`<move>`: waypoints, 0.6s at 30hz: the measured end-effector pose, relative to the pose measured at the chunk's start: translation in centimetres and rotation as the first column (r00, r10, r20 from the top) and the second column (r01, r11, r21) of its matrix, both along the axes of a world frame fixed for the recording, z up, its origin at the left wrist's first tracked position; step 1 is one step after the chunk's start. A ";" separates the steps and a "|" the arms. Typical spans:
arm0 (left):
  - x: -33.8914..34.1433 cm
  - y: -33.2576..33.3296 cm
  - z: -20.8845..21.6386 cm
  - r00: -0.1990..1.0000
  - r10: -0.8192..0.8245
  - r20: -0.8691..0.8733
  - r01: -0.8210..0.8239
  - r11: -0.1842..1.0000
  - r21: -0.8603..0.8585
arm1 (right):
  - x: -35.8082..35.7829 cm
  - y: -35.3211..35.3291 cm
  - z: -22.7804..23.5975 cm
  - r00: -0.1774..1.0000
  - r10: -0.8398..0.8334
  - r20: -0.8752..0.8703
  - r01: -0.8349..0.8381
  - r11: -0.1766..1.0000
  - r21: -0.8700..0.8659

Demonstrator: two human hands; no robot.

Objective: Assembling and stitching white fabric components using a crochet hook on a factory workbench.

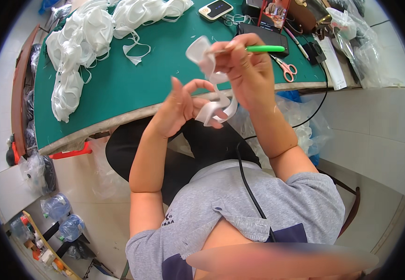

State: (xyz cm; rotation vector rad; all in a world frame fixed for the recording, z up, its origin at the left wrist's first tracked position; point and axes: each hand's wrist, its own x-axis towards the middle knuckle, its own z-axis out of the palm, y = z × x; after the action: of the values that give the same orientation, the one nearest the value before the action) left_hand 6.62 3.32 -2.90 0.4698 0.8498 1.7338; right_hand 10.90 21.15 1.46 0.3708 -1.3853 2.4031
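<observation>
The person sits at a green-topped bench point(132, 84) with a worn pale edge, on a pale tiled floor point(375, 135), holding a white fabric strip point(214, 79) in the air above the bench's near edge. The right hand point(246, 70) has its grip closed on the strip's upper part together with a green-handled tool point(264, 48), while the left hand point(183, 105) pinches the lower end, its other fingers spread. A heap of white fabric pieces point(85, 42) lies at the bench's far left, pink-handled scissors point(285, 69) and a phone point(215, 9) to the right.
</observation>
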 end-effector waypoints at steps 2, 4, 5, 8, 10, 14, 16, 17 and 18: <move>0.5 0.2 -0.2 0.999 0.026 -0.041 -0.029 0.996 -0.084 | 0.0 -0.6 0.0 0.999 0.037 -0.005 -0.037 0.999 -0.007; 0.8 0.4 0.1 0.995 0.047 -0.085 -0.060 0.985 -0.160 | -0.2 -0.4 0.0 0.994 0.110 -0.020 -0.112 0.986 -0.123; 0.9 0.5 0.5 0.991 0.095 -0.100 -0.111 0.979 -0.169 | -0.2 -0.3 0.0 0.994 0.111 -0.021 -0.113 0.986 -0.122; 1.1 0.6 -0.1 0.958 0.199 -0.208 -0.237 0.955 -0.178 | -0.1 -0.1 -0.1 0.971 0.238 0.032 -0.222 0.940 -0.261; 1.4 0.8 -0.8 0.922 0.249 -0.298 -0.307 0.936 -0.170 | 0.1 -0.1 0.0 0.934 0.350 0.078 -0.296 0.875 -0.384; 1.0 0.6 -1.0 0.808 0.370 -0.458 -0.401 0.916 0.034 | -1.1 2.9 -0.6 0.913 0.407 -0.025 -0.281 0.583 -0.762; 0.8 0.5 -0.6 0.783 0.449 -0.430 -0.452 0.886 0.101 | -2.2 6.8 -0.8 0.986 0.154 0.062 -0.023 0.493 -0.870; 0.7 0.2 -0.4 0.784 0.448 -0.431 -0.450 0.887 0.104 | -2.4 9.0 -1.1 0.971 0.234 -0.052 -0.151 0.425 -0.893; 0.5 -0.2 -0.2 0.739 0.455 -0.496 -0.457 0.880 0.126 | -2.5 11.0 -1.3 0.938 0.302 -0.168 -0.272 0.348 -0.897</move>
State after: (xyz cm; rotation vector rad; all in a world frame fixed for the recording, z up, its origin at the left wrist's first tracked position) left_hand 7.14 3.14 -3.15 0.7958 1.4514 2.0905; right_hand 8.41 32.18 0.13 0.2674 0.2433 3.0069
